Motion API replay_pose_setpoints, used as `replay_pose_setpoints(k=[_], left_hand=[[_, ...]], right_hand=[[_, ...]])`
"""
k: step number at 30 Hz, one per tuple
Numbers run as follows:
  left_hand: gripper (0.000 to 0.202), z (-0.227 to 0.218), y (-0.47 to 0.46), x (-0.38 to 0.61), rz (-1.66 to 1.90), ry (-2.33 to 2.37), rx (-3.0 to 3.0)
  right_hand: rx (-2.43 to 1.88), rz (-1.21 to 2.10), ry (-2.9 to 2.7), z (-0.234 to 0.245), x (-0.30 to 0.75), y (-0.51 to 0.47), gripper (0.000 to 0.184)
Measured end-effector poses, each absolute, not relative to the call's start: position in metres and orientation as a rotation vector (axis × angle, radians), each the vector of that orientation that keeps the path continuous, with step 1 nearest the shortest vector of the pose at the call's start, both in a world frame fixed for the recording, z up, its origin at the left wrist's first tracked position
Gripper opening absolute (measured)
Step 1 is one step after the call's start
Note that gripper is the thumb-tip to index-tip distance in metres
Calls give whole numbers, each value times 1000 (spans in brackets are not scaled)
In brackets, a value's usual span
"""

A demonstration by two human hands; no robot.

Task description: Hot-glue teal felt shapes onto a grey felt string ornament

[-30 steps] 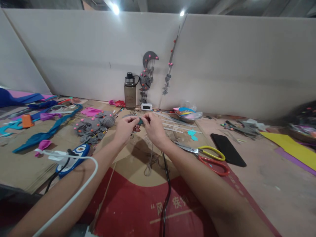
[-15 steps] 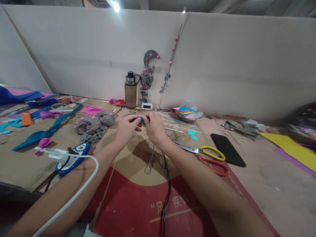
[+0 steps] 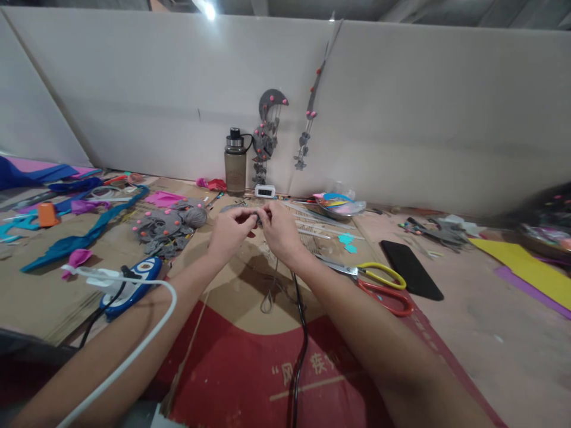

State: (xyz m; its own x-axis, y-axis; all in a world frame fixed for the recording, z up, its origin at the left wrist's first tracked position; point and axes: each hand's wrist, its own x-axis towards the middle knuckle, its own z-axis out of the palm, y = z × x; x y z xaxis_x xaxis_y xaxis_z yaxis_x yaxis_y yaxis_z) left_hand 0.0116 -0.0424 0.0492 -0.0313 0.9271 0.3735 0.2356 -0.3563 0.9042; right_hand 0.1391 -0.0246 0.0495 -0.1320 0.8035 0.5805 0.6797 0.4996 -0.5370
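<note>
My left hand [image 3: 232,230] and my right hand [image 3: 279,229] meet over the cardboard, fingertips pinched together. Between them is a small dark grey piece [image 3: 258,219], mostly hidden by the fingers. A thin grey cord [image 3: 267,302] hangs below my right hand and loops on the cardboard [image 3: 250,318]. Just to the right lie cut turquoise flower shapes [image 3: 346,240] and open scissors [image 3: 357,271] with one yellow and one red handle.
Grey felt decorations with pink dots [image 3: 167,223] and a blue power strip [image 3: 134,291] lie left. A bottle [image 3: 235,166] and small digital clock [image 3: 264,191] stand at the back. A phone [image 3: 410,270] lies right. A white cable [image 3: 156,339] crosses my left forearm.
The piece between my fingertips showed teal before and now looks dark grey. My hands have hardly moved. The lower end of the thin garland on the wall has swung right.
</note>
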Motion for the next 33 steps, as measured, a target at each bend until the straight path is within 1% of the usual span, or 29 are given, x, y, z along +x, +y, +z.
replay_pose_setpoints(k=[16, 23, 26, 28, 31, 33], left_hand=[[23, 47, -40, 14, 1460, 1150, 1470], [22, 46, -39, 15, 1457, 1141, 1457], [21, 46, -39, 14, 1456, 1157, 1473], [21, 46, -37, 13, 1463, 1189, 1472], [19, 46, -35, 10, 1491, 1239, 1460], [18, 47, -34, 9, 1501, 1259, 1447]], right_hand=[[-1384, 132, -1872, 53, 138, -26, 33], [-1290, 341, -1782, 49, 139, -21, 36], [-1225, 377, -1757, 49, 140, -20, 37], [-1182, 367, -1765, 49, 141, -20, 33], [-1112, 329, -1770, 48, 140, -22, 15], [-1080, 291, -1783, 48, 140, -23, 8]])
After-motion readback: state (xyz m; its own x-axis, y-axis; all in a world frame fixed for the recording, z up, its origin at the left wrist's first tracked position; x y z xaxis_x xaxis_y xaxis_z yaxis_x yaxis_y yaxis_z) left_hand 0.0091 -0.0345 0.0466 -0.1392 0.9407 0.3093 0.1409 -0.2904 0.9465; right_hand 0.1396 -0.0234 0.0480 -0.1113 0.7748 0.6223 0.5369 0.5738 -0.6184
